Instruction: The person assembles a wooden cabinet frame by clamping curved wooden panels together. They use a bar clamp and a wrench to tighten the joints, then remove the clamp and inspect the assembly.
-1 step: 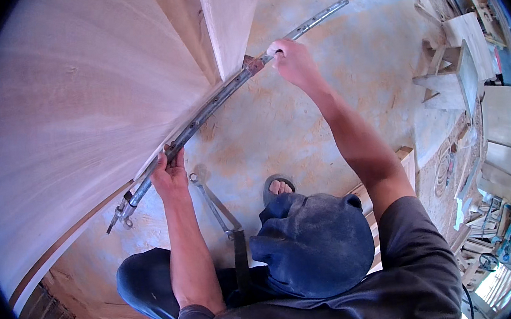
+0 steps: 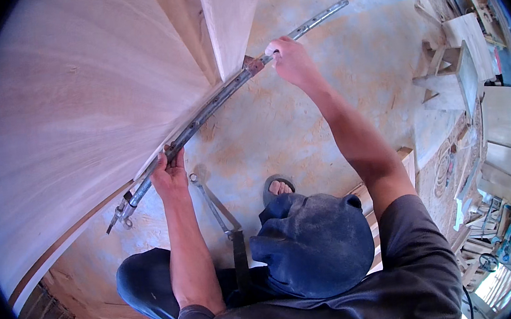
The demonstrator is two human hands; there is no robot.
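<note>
Left hand (image 2: 169,172): clasped on the metal bar (image 2: 216,106) at 9 o'clock, fingers partly hidden behind it, thumb to the left.
Left forearm (image 2: 192,258): nearly straight up from 7 o'clock.
Right hand (image 2: 289,58): curled over the same metal bar at 1 o'clock, grasping it.
Right forearm (image 2: 351,129): slanting in from between 3 and 4 o'clock, reaching far out.
Place of the metal bar: along the near edge of the large wooden panel (image 2: 90,101), stretching from 8 o'clock to 1, past the panel's corner.
Look of the metal bar: long, narrow, grey, dotted with dark holes, brighter toward 1 o'clock.
Reddish-brown slider (image 2: 254,66): on the metal bar at 12 o'clock, just beside the right hand.
Screw end (image 2: 127,215): at 8 o'clock, below the left hand.
Ring-ended wrench (image 2: 212,204): between 7 and 8 o'clock, near the black strap (image 2: 241,259).
Sandalled foot (image 2: 279,186): at 5 o'clock, just beyond the dark blue cap (image 2: 319,245).
</note>
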